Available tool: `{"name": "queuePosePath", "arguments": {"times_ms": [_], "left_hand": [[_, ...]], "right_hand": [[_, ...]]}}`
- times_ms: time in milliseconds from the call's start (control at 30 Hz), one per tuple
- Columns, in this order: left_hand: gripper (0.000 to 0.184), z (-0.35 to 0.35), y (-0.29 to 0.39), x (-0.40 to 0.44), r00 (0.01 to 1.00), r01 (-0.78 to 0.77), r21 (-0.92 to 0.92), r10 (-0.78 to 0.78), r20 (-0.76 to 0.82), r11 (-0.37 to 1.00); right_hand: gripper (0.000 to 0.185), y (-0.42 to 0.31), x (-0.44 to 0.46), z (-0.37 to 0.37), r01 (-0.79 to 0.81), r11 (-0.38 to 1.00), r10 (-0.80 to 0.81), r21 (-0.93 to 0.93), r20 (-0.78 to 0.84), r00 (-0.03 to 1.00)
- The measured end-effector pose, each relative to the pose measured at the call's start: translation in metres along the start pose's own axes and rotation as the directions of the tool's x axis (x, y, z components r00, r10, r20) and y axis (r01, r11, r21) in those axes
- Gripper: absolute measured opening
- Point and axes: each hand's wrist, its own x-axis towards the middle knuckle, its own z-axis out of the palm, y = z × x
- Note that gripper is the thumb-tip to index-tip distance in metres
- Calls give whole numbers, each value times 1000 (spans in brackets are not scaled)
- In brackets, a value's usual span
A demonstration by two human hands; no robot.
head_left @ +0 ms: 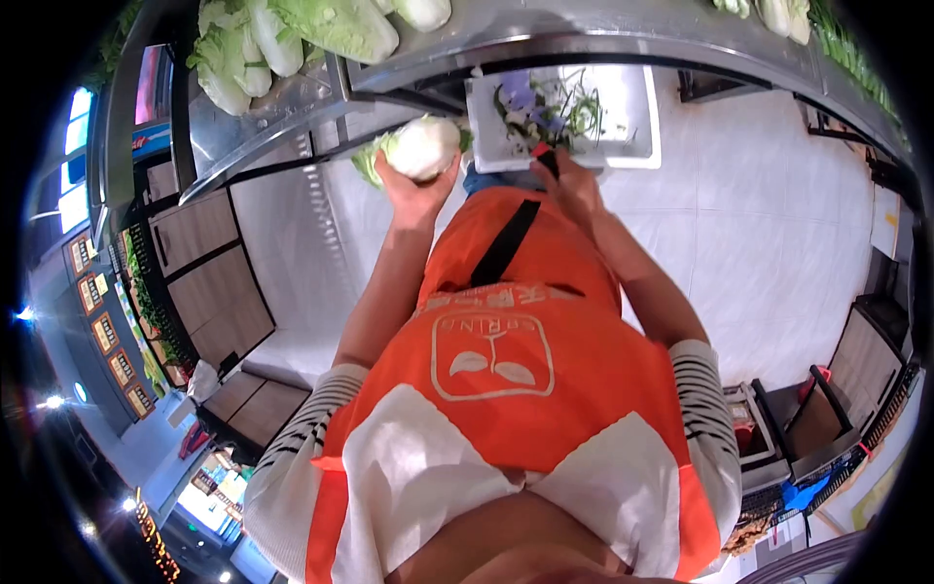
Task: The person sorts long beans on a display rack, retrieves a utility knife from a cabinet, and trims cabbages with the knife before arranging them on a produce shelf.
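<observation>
A pale head of Chinese cabbage (424,148) with green leaf edges rests in my left hand (413,195), its fingers wrapped round the base. My right hand (576,191) is closed on a small tool with a red and black handle (547,156); its far end is hard to make out against the scraps. Just beyond my right hand, a white bin (640,117) on the floor holds green leaf trimmings (581,112) and some purplish pieces.
A steel counter (525,49) crosses the top, bearing several cabbages (341,29) at left and green vegetables (856,54) at right. Wooden cabinets (209,268) stand at left. Crates and a dark-framed shelf (817,419) are at lower right.
</observation>
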Motion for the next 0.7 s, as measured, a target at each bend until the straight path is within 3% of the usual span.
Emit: {"name": "queuePosePath", "arguments": {"times_ms": [100, 200, 233, 300, 367, 500, 533, 600, 700], "left_hand": [[53, 3, 2, 2, 1000, 21, -25, -22, -2, 999], [52, -2, 0, 3, 999, 25, 13, -25, 27, 1000], [53, -7, 2, 7, 998, 21, 113, -27, 52, 993], [54, -29, 1, 14, 944, -140, 263, 48, 328, 955], [53, -24, 0, 10, 963, -90, 200, 34, 267, 976], [53, -10, 4, -1, 998, 50, -46, -49, 31, 998], [53, -9, 6, -2, 999, 50, -60, -49, 22, 997], [53, -11, 9, -5, 999, 35, -81, -35, -1, 996], [54, -16, 14, -4, 1000, -1, -105, -2, -24, 995]], "right_hand": [[46, -29, 2, 5, 108, 990, -111, 88, 19, 994], [47, -62, -5, 13, 321, 932, -312, 168, -79, 947], [47, -69, -6, 17, 348, 925, -341, 155, -71, 937], [46, -75, -6, 20, 366, 918, -360, 153, -68, 931], [48, -79, -5, 19, 392, 916, -386, 86, -77, 919], [54, -46, 15, 22, 184, 979, -188, -90, -42, 981], [55, -40, 16, 16, 94, 995, -94, 17, 15, 995], [57, -35, 19, 8, 5, 998, -10, 61, 74, 997], [50, -34, 32, -12, -17, 959, -53, 281, 239, 970]]}}
